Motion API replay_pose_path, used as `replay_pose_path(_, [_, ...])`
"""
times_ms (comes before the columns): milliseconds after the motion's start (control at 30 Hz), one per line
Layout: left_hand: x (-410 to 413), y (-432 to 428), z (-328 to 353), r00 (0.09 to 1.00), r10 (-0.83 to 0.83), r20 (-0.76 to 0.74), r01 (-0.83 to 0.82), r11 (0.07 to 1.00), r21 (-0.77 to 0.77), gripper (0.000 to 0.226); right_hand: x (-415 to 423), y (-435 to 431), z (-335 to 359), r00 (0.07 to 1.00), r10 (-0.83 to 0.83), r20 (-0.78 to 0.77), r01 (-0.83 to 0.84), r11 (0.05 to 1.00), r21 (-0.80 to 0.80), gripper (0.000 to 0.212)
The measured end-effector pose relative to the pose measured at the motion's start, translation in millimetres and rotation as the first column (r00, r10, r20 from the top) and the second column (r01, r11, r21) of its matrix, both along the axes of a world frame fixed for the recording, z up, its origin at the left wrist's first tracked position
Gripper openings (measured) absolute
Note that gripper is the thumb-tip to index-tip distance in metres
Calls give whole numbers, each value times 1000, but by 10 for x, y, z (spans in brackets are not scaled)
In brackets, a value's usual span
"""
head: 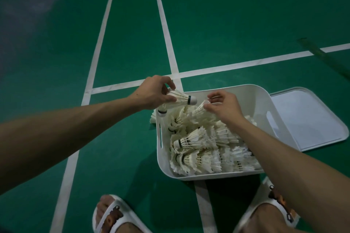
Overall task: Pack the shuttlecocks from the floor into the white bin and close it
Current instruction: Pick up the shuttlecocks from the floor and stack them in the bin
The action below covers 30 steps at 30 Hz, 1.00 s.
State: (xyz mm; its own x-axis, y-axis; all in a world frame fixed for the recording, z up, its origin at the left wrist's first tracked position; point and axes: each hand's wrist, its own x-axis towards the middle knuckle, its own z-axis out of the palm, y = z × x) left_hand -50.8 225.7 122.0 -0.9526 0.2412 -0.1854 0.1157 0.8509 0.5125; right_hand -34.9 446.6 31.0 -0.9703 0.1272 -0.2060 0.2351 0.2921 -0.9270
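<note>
The left hand (pixel 153 92) reached over the far left corner of the white bin (pixel 191 177), its grip clamped on a shuttlecock (pixel 181 98) by the feathers, with the cork tip and its dark band pointing right. The right hand (pixel 225 106) hovered over the bin's far side, its grip pinched together on the feather edge of a second shuttlecock (pixel 202 109) that lay on top of the heap of shuttlecocks (pixel 198 149) filling the bin. Another cork with a dark band (pixel 162 112) sat at the bin's rim just under the left hand. One stray shuttlecock (pixel 153 119) lay on the green floor (pixel 132 43), touching the outside of the bin's left wall. The white lid (pixel 312 119) lay flat on the floor just right of the bin, which stood open. Near the bottom edge, two white sandals (pixel 117 215) carried a brown and orange printed design, too blurred to read. White court lines (pixel 166 34) crossed the floor.
</note>
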Motion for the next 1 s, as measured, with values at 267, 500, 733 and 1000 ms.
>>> replay_pose_path(267, [6, -61, -14, 1000, -4, -24, 5, 1000, 8, 34, -24, 14, 77, 998, 24, -57, -9, 967, 254, 25])
replay_pose_path(500, [-14, -58, -16, 1000, -23, 8, 23, 1000, 0, 36, 11, -180, 2, 1000, 1, -23, 2, 991, 137, 27])
replay_pose_path(733, [23, -84, -71, 996, -76, 45, 78, 996, -43, 38, -58, -2, 52, 983, 158, 96, -179, 946, 271, 52])
replay_pose_path(1000, [36, -89, -66, 995, -90, 38, 92, 995, -38, 39, -44, -86, -9, 991, 113, 72, -121, 985, 120, 51])
